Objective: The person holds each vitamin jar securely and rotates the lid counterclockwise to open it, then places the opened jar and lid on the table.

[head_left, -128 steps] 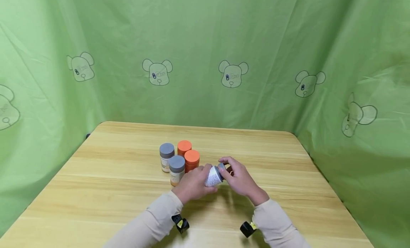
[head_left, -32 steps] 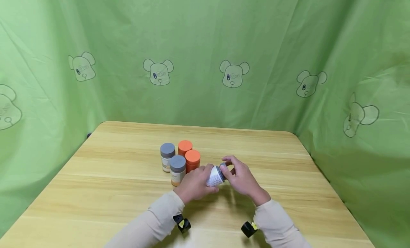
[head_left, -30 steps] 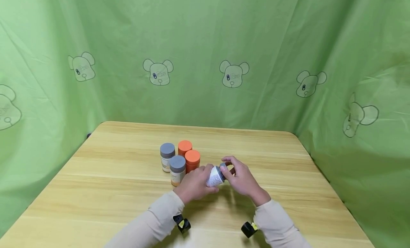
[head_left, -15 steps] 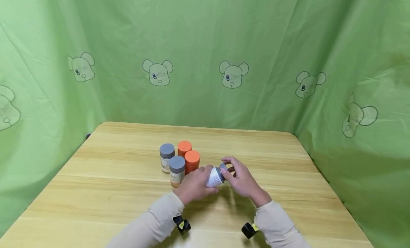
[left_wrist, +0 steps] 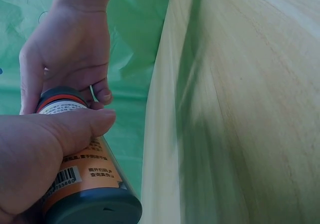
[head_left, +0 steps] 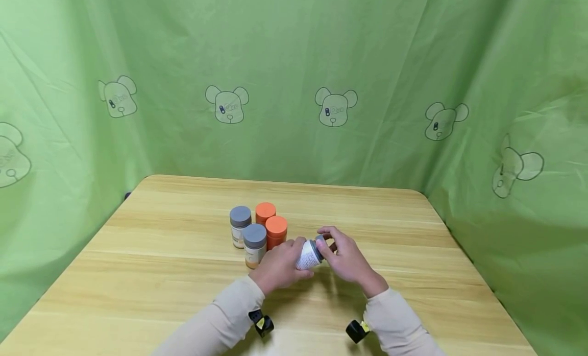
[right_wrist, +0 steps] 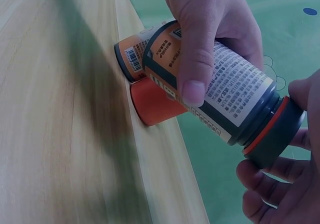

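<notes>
My left hand grips a pill bottle round its white-labelled body and holds it tilted above the table, its capped end toward the right. Thumb and fingers of my right hand pinch the dark grey cap. An orange-red ring shows along the cap's lower edge in the right wrist view, with the dark bottle neck just below it. The bottle's base and orange label show in the left wrist view. Just left of my hands stand two grey-capped bottles and two orange-capped bottles, all upright.
The wooden table has rounded far corners. A green curtain printed with bear heads hangs behind it and at both sides. A small black camera sits on each wrist. The standing bottles are close together beside my left hand.
Both hands stay at nearly the same place on the bottle and cap. Over the frames, my right fingers shift slightly about the cap. The standing bottles have not moved.
</notes>
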Demonstrator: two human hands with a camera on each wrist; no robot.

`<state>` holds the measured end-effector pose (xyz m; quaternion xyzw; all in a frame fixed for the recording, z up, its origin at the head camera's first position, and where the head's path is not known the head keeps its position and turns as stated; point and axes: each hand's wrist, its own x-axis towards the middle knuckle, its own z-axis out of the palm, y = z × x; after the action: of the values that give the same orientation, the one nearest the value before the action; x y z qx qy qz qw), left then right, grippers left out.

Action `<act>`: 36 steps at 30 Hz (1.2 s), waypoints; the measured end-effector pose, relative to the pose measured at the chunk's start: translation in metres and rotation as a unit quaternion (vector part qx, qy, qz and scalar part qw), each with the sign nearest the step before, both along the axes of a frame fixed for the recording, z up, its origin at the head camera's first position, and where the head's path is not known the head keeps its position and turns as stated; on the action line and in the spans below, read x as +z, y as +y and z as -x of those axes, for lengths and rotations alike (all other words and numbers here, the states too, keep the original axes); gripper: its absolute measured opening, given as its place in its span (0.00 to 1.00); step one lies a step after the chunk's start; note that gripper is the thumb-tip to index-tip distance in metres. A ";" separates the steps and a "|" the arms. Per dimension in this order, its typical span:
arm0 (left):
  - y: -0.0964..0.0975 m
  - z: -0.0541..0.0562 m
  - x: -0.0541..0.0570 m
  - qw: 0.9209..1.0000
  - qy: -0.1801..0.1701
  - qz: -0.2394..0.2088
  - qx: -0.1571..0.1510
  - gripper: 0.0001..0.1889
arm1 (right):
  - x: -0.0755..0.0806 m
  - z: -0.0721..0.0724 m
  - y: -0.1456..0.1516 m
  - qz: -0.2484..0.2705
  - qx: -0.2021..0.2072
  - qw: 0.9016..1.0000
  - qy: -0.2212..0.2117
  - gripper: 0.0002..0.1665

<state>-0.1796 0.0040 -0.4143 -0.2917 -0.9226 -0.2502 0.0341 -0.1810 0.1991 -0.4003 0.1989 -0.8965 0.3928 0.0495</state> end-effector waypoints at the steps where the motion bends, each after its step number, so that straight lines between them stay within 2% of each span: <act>1: 0.000 0.000 0.000 1.000 -0.001 0.000 0.000 0.32 | 0.000 0.000 0.000 0.002 0.003 1.000 0.001 0.21; 9: 0.000 0.001 -0.001 1.000 -0.008 -0.003 0.003 0.32 | -0.002 -0.001 0.002 0.021 0.022 1.000 0.004 0.19; 14: 0.000 0.001 -0.002 1.000 -0.001 0.000 0.003 0.32 | -0.003 -0.001 0.003 0.026 0.032 0.999 0.021 0.19; 19: 0.001 0.001 -0.001 1.000 -0.001 0.000 0.002 0.32 | -0.004 0.000 0.005 0.016 0.022 0.999 0.040 0.21; 27: 0.002 0.001 0.000 1.000 -0.007 -0.003 -0.003 0.33 | -0.001 0.000 0.003 0.008 -0.006 1.000 0.001 0.22; 31: 0.002 0.000 0.000 1.000 -0.003 0.002 -0.001 0.33 | -0.001 0.000 0.003 0.008 -0.001 1.000 -0.016 0.21; 36: 0.002 0.001 -0.001 1.000 0.004 0.003 0.000 0.32 | -0.002 0.000 0.003 0.023 0.010 1.000 -0.012 0.20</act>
<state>-0.1805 0.0058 -0.4148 -0.2922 -0.9235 -0.2460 0.0365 -0.1814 0.2022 -0.4022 0.2019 -0.8856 0.4165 0.0390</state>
